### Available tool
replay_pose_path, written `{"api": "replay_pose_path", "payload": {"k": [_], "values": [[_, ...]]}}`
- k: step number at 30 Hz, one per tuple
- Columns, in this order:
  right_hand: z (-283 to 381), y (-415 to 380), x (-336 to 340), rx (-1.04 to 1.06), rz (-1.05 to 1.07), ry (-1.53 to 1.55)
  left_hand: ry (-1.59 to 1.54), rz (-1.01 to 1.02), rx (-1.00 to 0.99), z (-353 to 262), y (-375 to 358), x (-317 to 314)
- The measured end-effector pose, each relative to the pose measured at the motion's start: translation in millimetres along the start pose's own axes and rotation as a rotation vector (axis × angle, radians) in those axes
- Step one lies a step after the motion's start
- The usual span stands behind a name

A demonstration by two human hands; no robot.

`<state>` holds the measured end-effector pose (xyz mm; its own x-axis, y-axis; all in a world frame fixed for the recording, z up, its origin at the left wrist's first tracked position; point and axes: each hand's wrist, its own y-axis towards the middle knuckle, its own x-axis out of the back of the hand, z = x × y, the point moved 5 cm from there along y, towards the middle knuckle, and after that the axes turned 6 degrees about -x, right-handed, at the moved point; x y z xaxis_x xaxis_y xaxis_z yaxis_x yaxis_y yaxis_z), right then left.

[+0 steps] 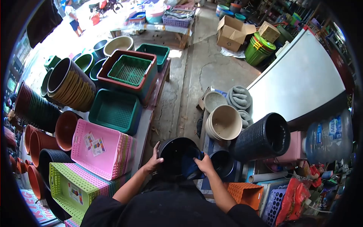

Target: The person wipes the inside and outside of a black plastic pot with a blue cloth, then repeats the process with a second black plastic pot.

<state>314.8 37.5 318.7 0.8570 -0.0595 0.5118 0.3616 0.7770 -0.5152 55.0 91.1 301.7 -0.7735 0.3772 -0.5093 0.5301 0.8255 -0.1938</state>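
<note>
A black plant pot [174, 145] is held in front of my body, its round mouth turned up toward me. My left hand [153, 160] grips its left side, fingers stretched along the outside and thumb at the rim. On the pot's right, my right hand [204, 165] is closed on a dark blue cloth [191, 160], which hangs over the rim and inner wall. Another black pot [221, 163] stands just right of that hand. Nearby are a stack of cream pots [225, 122] and a tall stack of black pots [261, 138] tilted on its side.
Pink baskets [94, 149], green baskets [72, 189], a dark green crate [115, 109] and stacked brown pots [72, 83] crowd the left table. Rightward are an orange basket [245, 195], a water jug [329, 134] and a white panel [302, 75]. A cardboard box [231, 32] sits ahead.
</note>
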Motion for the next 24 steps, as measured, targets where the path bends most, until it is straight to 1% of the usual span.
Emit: {"api": "replay_pose_path", "payload": {"k": [1, 2, 3, 4, 6, 8, 9, 10, 11, 13, 14, 16, 17, 19, 20, 22, 23, 24], "values": [[6.9, -4.5, 6.7, -0.038, 0.066, 0.202, 0.043, -0.021, -0.075, -8.7, 3.6, -4.2], [12.6, -9.6, 12.8, -0.074, 0.136, 0.402, 0.052, -0.012, -0.088, -13.3, 5.1, -10.7], [18.2, -14.3, 20.5, -0.04, 0.146, 0.469, -0.018, -0.05, -0.115, -24.1, 5.6, -19.5], [36.1, -24.6, 27.9, -0.02, 0.144, 0.473, -0.089, -0.087, -0.145, -34.7, 8.4, -26.5], [79.2, -56.1, 48.4, 0.228, 0.067, 0.77, -0.094, -0.084, -0.185, -47.4, 12.7, -37.9], [118.2, -82.1, 45.6, 0.394, 0.101, 0.621, -0.104, -0.076, -0.212, -58.4, 12.2, -52.7], [117.4, -83.3, 31.7, 0.124, 0.219, 0.343, -0.138, -0.062, -0.217, -65.3, 11.3, -63.7], [138.5, -85.2, 18.8, 0.73, -0.004, 0.309, -0.174, -0.047, -0.219, -68.5, 12.0, -71.3], [146.6, -83.7, 2.5, 0.839, -0.016, 0.089, -0.175, -0.035, -0.216, -67.0, 13.1, -75.0], [132.3, -64.4, -38.2, 0.665, 0.405, -0.129, -0.181, -0.015, -0.283, -70.0, 16.5, -78.8], [131.3, -57.5, -37.5, 0.669, 0.398, -0.127, -0.177, -0.008, -0.285, -73.4, 16.3, -78.1], [128.2, -42.6, -39.8, 0.52, 0.457, -0.74, -0.073, -0.048, -0.3, -84.3, 13.2, -69.9], [127.6, -39.4, -38.6, 0.527, 0.455, -0.744, -0.032, -0.063, -0.312, -87.6, 12.4, -66.7], [126.2, -32.3, -36.1, 0.664, 0.16, -1.015, -0.011, -0.052, -0.323, -95.8, 9.5, -67.9], [126.3, -25.1, -38.9, 0.669, 0.158, -1.019, 0.007, -0.039, -0.33, -100.0, 9.7, -69.9], [128.2, -8.1, -47.8, 0.743, 0.075, -0.975, -0.01, -0.056, -0.347, -107.4, 12.8, -73.4], [125.8, 4.3, -60.1, 0.748, 0.075, -0.979, -0.022, -0.068, -0.359, -111.1, 14.9, -73.4], [125.6, 13.9, -78.3, 0.855, 0.209, -0.757, -0.024, -0.07, -0.366, -114.0, 17.2, -71.9]]}}
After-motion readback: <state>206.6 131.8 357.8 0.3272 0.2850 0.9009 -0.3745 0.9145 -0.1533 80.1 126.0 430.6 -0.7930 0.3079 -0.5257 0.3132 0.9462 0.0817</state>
